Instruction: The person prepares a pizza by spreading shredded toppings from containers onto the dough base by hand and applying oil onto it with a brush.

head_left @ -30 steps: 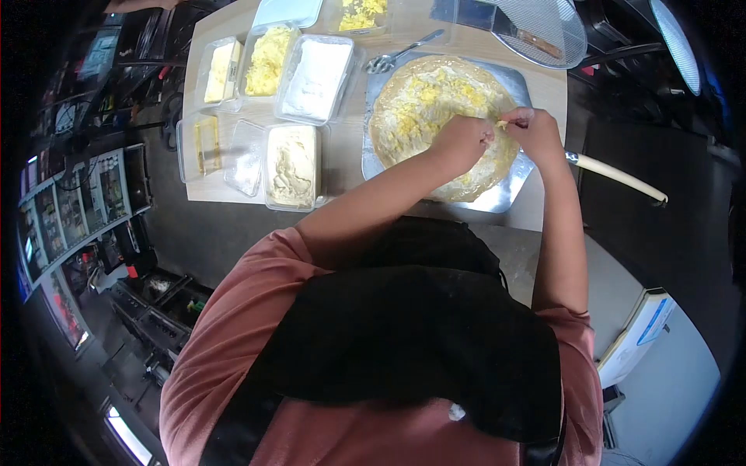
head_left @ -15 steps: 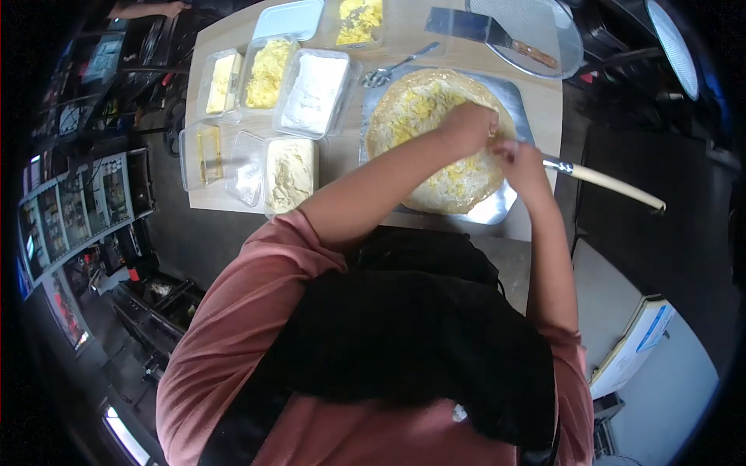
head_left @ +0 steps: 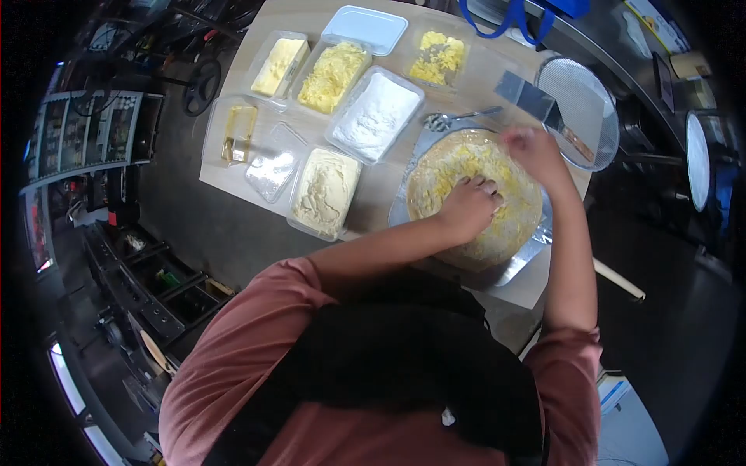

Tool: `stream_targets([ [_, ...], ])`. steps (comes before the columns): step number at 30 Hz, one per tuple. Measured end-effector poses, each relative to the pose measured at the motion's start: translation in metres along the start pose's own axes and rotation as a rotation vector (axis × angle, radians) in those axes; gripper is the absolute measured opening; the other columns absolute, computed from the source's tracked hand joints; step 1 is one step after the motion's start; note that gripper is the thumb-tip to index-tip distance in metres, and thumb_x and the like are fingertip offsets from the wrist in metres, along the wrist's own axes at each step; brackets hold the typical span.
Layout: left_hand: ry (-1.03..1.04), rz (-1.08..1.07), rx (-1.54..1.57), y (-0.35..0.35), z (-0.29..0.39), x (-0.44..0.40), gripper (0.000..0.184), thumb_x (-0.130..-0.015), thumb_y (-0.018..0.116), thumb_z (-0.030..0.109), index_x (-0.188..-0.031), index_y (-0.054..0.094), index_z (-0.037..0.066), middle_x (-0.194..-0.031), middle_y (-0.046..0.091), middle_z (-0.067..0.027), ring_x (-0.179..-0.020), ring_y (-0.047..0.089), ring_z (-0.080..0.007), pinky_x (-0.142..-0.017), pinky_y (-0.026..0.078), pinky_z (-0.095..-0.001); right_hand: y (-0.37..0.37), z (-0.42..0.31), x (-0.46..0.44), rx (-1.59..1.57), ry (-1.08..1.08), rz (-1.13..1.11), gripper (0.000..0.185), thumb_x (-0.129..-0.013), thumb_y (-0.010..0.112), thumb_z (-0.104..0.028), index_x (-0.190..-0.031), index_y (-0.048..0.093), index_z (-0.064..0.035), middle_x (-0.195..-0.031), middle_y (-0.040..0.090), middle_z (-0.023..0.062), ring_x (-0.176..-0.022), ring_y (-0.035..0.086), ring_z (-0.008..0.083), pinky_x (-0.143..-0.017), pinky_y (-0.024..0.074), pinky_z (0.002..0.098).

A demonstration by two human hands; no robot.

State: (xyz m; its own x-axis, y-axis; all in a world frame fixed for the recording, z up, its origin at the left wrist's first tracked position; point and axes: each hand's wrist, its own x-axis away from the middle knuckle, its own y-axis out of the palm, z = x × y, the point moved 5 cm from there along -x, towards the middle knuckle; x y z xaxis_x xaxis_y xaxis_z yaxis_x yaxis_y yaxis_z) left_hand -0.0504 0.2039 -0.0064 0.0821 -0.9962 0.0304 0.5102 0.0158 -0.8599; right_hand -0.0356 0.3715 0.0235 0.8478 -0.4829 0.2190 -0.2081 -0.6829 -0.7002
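A round pizza base with pale and yellow crumbled topping lies on a metal peel. My left hand rests on the topping near the middle, its fingers a little apart and nothing seen in them. Over the upper right rim is my right hand, its fingertips smeared by motion, so I cannot tell if they hold anything. The peel's pale handle sticks out past the table edge, partly behind my right forearm.
Left of the pizza stand tubs of white grated cheese, creamy cheese, yellow shreds and a yellow block. Another tub sits behind. A spoon, a spatula and a mesh screen lie beyond the pizza.
My view has shifted, so the table sits lower and farther right. My hands have moved apart: the left onto the middle of the pizza, the right to its far rim.
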Motion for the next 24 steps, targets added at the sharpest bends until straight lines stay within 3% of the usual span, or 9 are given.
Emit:
stream_targets([
  [2, -0.034, 0.009, 0.117, -0.011, -0.008, 0.014, 0.028, -0.079, 0.069, 0.020, -0.105, 0.067, 0.011, -0.108, 0.062, -0.0101, -0.109, 0.057, -0.0305, -0.094, 0.046, -0.0425, 0.007, -0.003, -0.059, -0.094, -0.063, 0.024, 0.020, -0.079, 0.069, -0.010, -0.097, 0.073, -0.0026, -0.081, 0.071, 0.0130, -0.077, 0.069, 0.0164, -0.071, 0.0526, 0.0302],
  [4, -0.021, 0.039, 0.191, -0.013, -0.015, 0.030, 0.028, -0.080, 0.070, 0.020, -0.105, 0.067, 0.010, -0.108, 0.062, -0.0106, -0.106, 0.058, -0.0318, -0.092, 0.047, -0.0429, 0.010, -0.025, -0.112, -0.081, 0.025, -0.027, 0.020, -0.078, 0.069, -0.010, -0.096, 0.074, -0.0038, -0.083, 0.072, 0.0132, -0.078, 0.070, 0.0203, -0.071, 0.0528, 0.0319],
  [8, -0.038, 0.083, 0.490, -0.019, -0.024, 0.059, 0.026, -0.080, 0.070, 0.013, -0.105, 0.066, 0.006, -0.107, 0.062, -0.0130, -0.103, 0.059, -0.0353, -0.090, 0.049, -0.0448, 0.038, -0.041, -0.200, 0.335, -0.212, 0.004, 0.022, -0.080, 0.064, -0.008, -0.101, 0.072, -0.0048, -0.099, 0.071, 0.0170, -0.091, 0.069, 0.0294, -0.079, 0.0547, 0.0385],
  [12, -0.093, 0.084, 0.660, -0.021, -0.032, 0.074, 0.025, -0.079, 0.070, 0.008, -0.104, 0.065, 0.004, -0.105, 0.063, -0.0150, -0.104, 0.059, -0.0365, -0.092, 0.049, -0.0444, 0.067, -0.054, -0.224, 0.749, -0.140, -0.111, 0.023, -0.084, 0.058, -0.006, -0.104, 0.070, -0.0050, -0.111, 0.068, 0.0197, -0.105, 0.066, 0.0347, -0.087, 0.0543, 0.0430],
  [18, -0.110, 0.068, 0.620, -0.028, -0.041, 0.083, 0.023, -0.081, 0.069, 0.009, -0.104, 0.066, 0.005, -0.109, 0.063, -0.0165, -0.106, 0.059, -0.0358, -0.093, 0.048, -0.0426, 0.086, -0.048, -0.230, 0.769, -0.179, -0.147, 0.024, -0.086, 0.054, -0.005, -0.104, 0.069, -0.0032, -0.113, 0.067, 0.0212, -0.107, 0.065, 0.0375, -0.090, 0.0532, 0.0448],
  [21, -0.119, 0.089, 0.628, -0.028, -0.041, 0.085, 0.023, -0.081, 0.068, 0.008, -0.103, 0.066, 0.005, -0.108, 0.063, -0.0160, -0.106, 0.059, -0.0354, -0.093, 0.048, -0.0427, 0.075, -0.061, -0.221, 0.871, -0.154, -0.153, 0.024, -0.089, 0.055, -0.004, -0.111, 0.066, -0.0011, -0.116, 0.066, 0.0186, -0.107, 0.066, 0.0321, -0.090, 0.0550, 0.0410],
  [24, -0.125, 0.126, 0.653, -0.028, -0.047, 0.084, 0.021, -0.080, 0.067, 0.009, -0.100, 0.065, 0.002, -0.103, 0.062, -0.0167, -0.103, 0.059, -0.0372, -0.089, 0.049, -0.0440, 0.065, -0.025, -0.248, 0.398, -0.268, 0.282, 0.011, -0.081, 0.071, -0.013, -0.089, 0.076, -0.0082, -0.084, 0.074, 0.0153, -0.072, 0.071, 0.0352, -0.062, 0.0559, 0.0442],
])
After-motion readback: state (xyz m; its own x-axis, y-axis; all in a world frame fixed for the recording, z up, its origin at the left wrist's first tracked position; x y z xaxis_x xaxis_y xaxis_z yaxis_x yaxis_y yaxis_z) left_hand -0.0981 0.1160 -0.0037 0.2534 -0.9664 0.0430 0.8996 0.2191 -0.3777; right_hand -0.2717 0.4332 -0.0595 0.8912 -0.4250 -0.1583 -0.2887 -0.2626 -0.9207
